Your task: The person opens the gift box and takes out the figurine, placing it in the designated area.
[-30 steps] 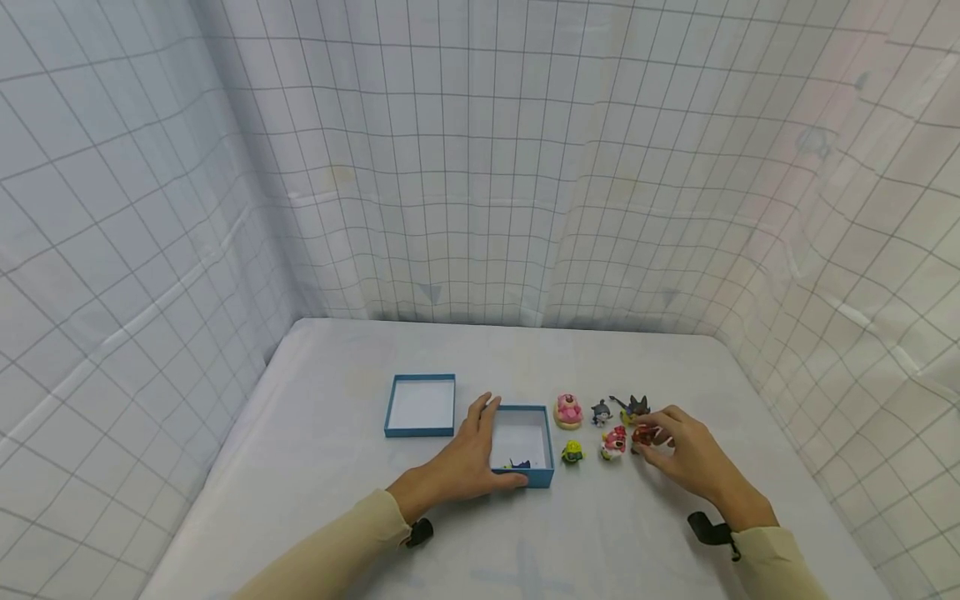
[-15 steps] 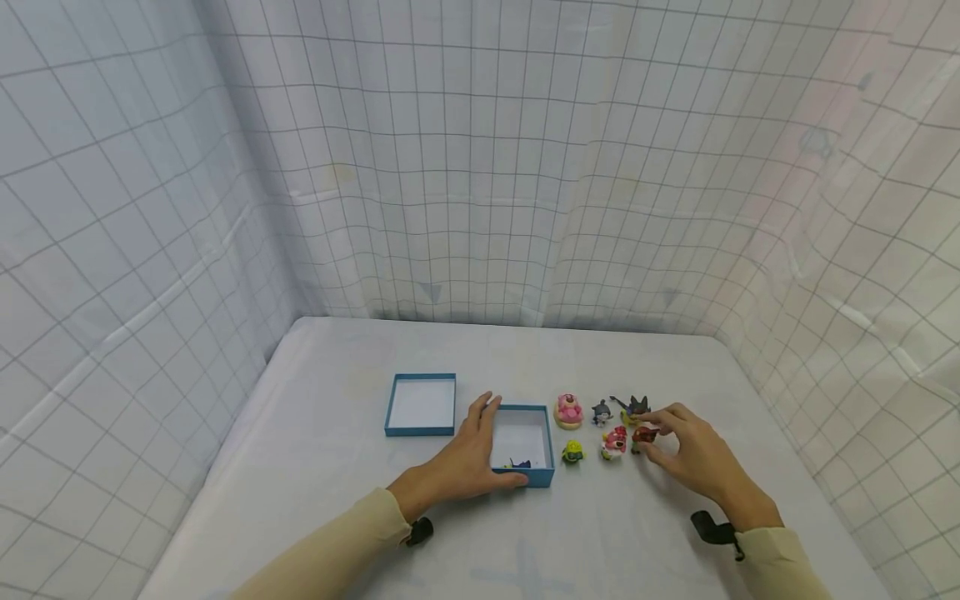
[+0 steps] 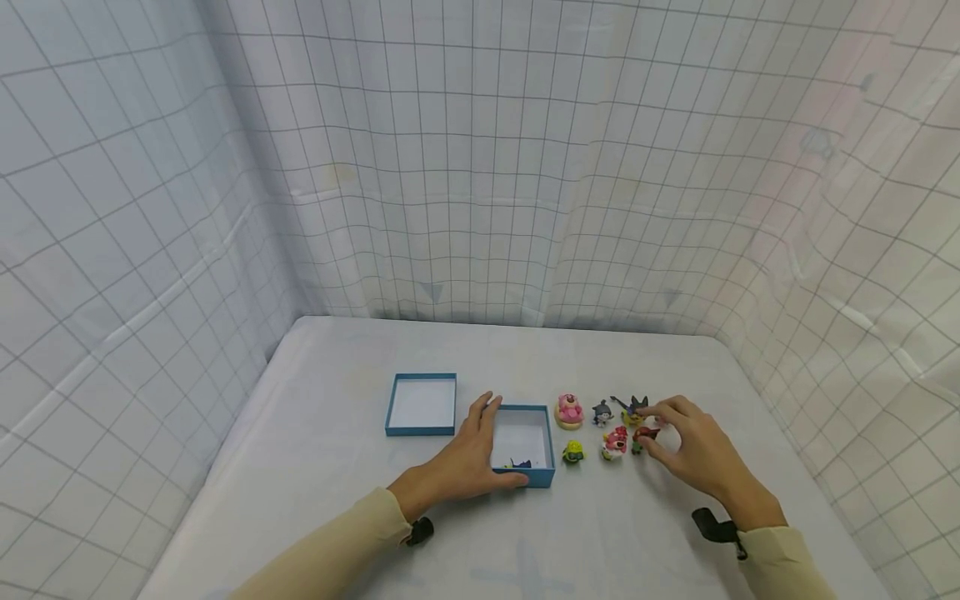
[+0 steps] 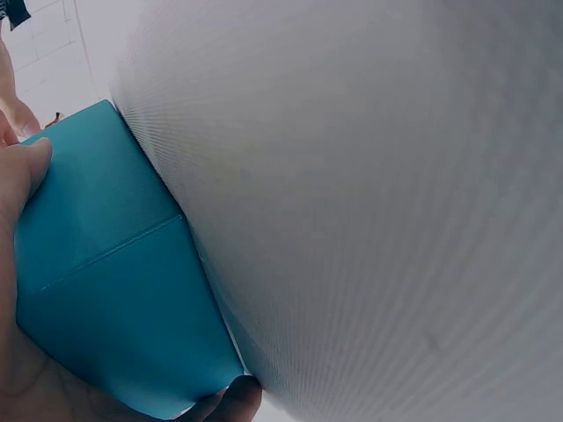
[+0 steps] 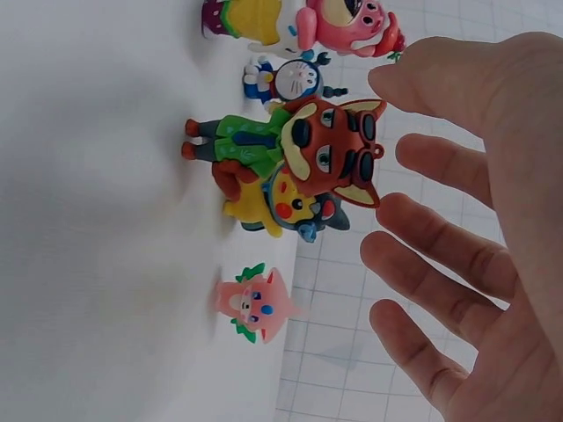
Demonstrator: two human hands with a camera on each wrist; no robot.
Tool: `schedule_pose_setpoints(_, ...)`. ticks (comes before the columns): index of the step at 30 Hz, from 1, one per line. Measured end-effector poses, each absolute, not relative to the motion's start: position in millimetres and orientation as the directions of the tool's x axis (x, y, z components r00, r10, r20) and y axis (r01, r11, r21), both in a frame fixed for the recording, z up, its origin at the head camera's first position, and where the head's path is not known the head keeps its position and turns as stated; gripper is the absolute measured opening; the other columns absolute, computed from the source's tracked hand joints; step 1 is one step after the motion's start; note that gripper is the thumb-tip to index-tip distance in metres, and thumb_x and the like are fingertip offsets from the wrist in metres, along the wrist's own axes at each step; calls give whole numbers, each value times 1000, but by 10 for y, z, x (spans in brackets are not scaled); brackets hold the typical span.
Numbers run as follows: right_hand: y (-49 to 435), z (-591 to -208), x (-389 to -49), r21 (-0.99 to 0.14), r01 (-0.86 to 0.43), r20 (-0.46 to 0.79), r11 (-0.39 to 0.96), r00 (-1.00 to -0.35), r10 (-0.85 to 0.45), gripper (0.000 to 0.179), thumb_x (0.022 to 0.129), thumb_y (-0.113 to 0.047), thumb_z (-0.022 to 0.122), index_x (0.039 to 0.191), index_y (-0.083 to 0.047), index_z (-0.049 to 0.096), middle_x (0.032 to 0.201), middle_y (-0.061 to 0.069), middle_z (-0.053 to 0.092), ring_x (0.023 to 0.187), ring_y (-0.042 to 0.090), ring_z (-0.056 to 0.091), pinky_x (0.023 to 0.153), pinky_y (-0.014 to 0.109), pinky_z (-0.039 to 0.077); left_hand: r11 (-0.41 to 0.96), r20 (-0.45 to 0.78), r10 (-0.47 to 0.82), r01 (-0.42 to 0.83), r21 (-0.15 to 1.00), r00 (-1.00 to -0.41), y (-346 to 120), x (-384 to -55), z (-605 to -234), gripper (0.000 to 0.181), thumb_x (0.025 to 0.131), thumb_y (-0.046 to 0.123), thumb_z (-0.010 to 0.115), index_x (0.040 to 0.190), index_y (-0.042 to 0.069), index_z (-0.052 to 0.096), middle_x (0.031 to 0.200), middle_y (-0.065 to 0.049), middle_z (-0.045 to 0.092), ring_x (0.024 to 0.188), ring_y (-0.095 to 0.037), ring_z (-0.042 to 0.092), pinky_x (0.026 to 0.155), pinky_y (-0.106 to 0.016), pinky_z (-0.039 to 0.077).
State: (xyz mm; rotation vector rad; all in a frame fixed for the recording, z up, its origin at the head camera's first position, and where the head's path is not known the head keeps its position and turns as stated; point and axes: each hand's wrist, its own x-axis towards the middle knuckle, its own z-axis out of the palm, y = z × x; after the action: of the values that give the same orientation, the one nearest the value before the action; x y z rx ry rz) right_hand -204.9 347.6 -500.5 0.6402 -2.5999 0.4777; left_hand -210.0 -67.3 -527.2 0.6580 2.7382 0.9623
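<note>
My left hand (image 3: 463, 461) grips a blue box (image 3: 553, 450) at its left side, with the thumb along the front wall. Blue box walls (image 4: 106, 255) fill much of the left wrist view. A small dark blue and yellow figurine (image 3: 521, 463) lies inside the box. My right hand (image 3: 693, 448) is held around a fox figurine (image 5: 327, 145) in a green jacket, which stands upright. Its fingers are spread, with fingertips right beside the fox's ears. Behind the fox stands a yellow figurine (image 5: 295, 204) in a dark hood.
Left of the box lies a blue-rimmed lid (image 3: 421, 431). Between box and fox stand a pink bear figurine (image 3: 569, 411), a yellow-green figurine (image 3: 573, 452), a grey-headed figurine (image 3: 602, 412) and a red-and-pink figurine (image 3: 615, 443). A pink figurine (image 5: 255, 305) with green leaves stands beyond the fox.
My right hand has shifted slightly right, and its fingers have spread from the fox figurine, of which more now shows. The left hand and the box have stayed in place.
</note>
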Motion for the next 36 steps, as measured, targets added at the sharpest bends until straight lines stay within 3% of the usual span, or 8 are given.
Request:
schedule_pose_setpoints(13,3346,-4909,-2037,-182,-545,501,818,-768,-400,46,85,-13,105,128,-13,87,123,8,79,90,23,76,78,42,64,702,-8,456,354,618,-890,-666,-2090,-5268,139,93,69,93,187,7,12,196,-21,9,172,-47,42,130,-64,52)
schedule_pose_setpoints(20,3226,-4844,-2053,-158,-584,509,796,-739,-441,46,87,-13,103,129,-10,86,122,9,78,104,29,76,88,59,64,706,-13,454,352,614,-891,-659,-2086,-5248,138,93,70,92,188,9,12,196,-20,9,172,-47,42,130,-64,52)
schedule_pose_setpoints(27,3104,-4806,-2089,-139,-598,486,790,-736,-471,47,90,-18,102,134,-12,86,124,10,78,105,29,76,93,61,65,708,-14,455,352,611,-890,-661,-2087,-5253,139,92,70,92,188,9,12,196,-20,9,172,-47,42,130,-64,52)
schedule_pose_setpoints(36,2838,-4712,-2113,-158,-602,401,783,-763,-506,46,93,-26,102,134,-15,86,129,8,79,118,32,76,102,62,64,689,-7,466,357,631,-885,-679,-2100,-5253,140,90,69,94,187,9,13,195,-20,11,172,-46,42,132,-66,50)
